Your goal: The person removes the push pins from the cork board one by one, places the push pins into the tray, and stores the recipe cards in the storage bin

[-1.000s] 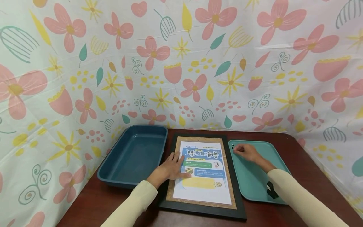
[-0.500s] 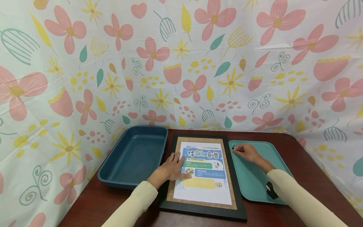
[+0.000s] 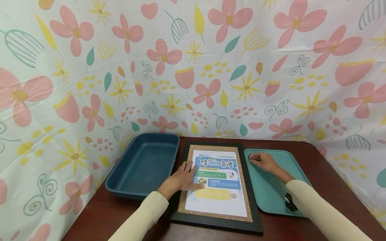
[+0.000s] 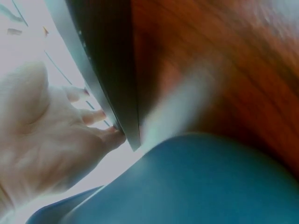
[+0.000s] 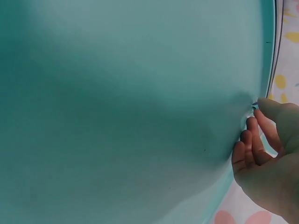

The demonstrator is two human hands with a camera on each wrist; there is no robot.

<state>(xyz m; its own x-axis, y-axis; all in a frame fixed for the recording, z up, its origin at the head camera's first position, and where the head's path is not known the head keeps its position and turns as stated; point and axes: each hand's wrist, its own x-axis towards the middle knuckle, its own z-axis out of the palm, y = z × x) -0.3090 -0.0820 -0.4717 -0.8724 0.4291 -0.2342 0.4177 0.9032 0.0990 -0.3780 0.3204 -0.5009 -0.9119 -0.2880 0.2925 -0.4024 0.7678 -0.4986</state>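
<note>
My left hand [image 3: 183,177] rests with spread fingers on the left side of a printed paper sheet [image 3: 217,207]. The sheet lies on a cork board [image 3: 184,201] with a black frame [image 3: 217,227]. In the left wrist view, fingertips of the left hand [image 4: 60,121] lie at the frame's edge. At the far left corner of a teal tray [image 3: 268,197], my right hand [image 3: 263,162] pinches a tiny dark object [image 5: 254,105] between thumb and index finger. Its kind is too small to tell. Small dark bits [image 3: 249,155] show in the corner beside the fingertips.
A deep blue rectangular tub [image 3: 141,174] stands left of the board on the dark red-brown table [image 3: 90,217]. A black item [image 3: 290,202] shows beside the right sleeve, over the tray's near part. A flower-printed cloth [image 3: 193,83] hangs behind the table.
Both hands stay in nearly the same places, with the right fingertips still at the tray's corner. The whole head view shifts very slightly.
</note>
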